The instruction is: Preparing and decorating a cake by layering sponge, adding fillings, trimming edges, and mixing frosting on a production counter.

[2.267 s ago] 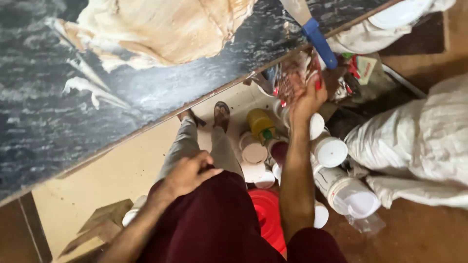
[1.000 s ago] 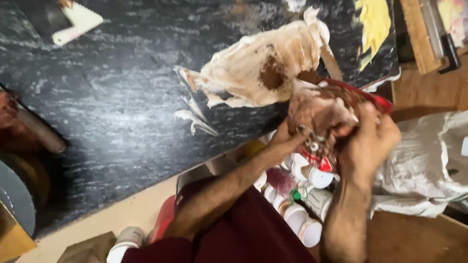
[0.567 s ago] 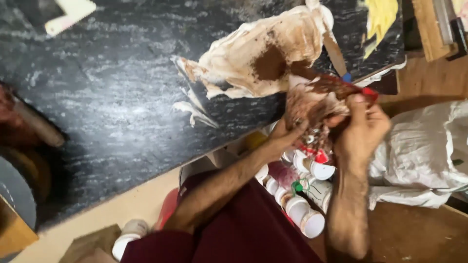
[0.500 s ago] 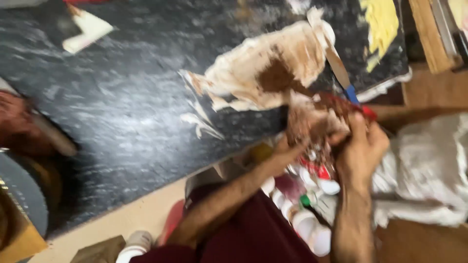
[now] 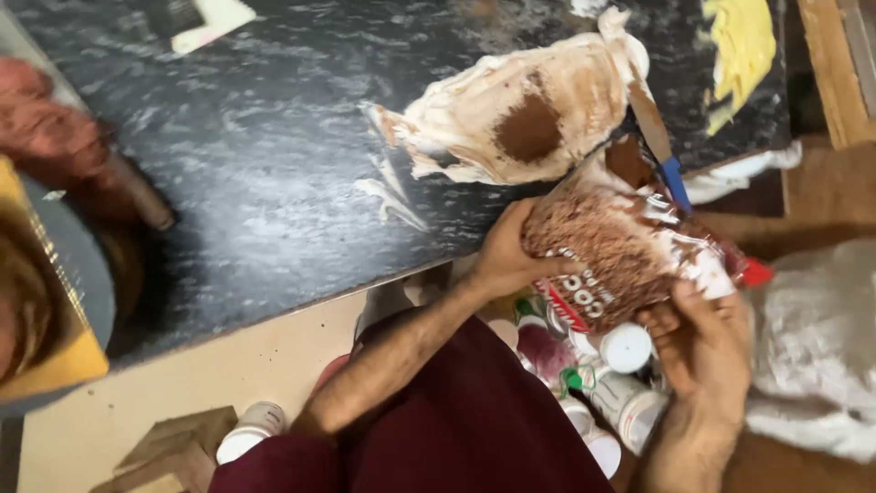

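Both hands are holding a clear plastic bag of brown powder (image 5: 613,248) at the near edge of a dark marbled slab (image 5: 237,173). The left hand (image 5: 507,252) is gripping the bag's left side, fingers curled around it, while the right hand (image 5: 706,345) is cupping it from below and behind, fingers closed against the plastic. The bag is tilting with its open end toward the slab, its mouth lying just beside a pale, creamy heap of putty (image 5: 511,119) that is carrying a round patch of brown powder (image 5: 529,128) on top. A putty knife with a blue handle (image 5: 659,146) is lying on the slab beside the heap, its blade smeared brown, and the bag is overlapping its handle end. Further along the slab, a yellow smear (image 5: 741,46) is showing near the far corner (well apart from the heap). Below the bag, on the floor, a cluster of small white-capped jars (image 5: 620,383) is standing near the person's dark red trousers (image 5: 474,429). A white crumpled sack (image 5: 812,356) is sitting just to the right of the right hand
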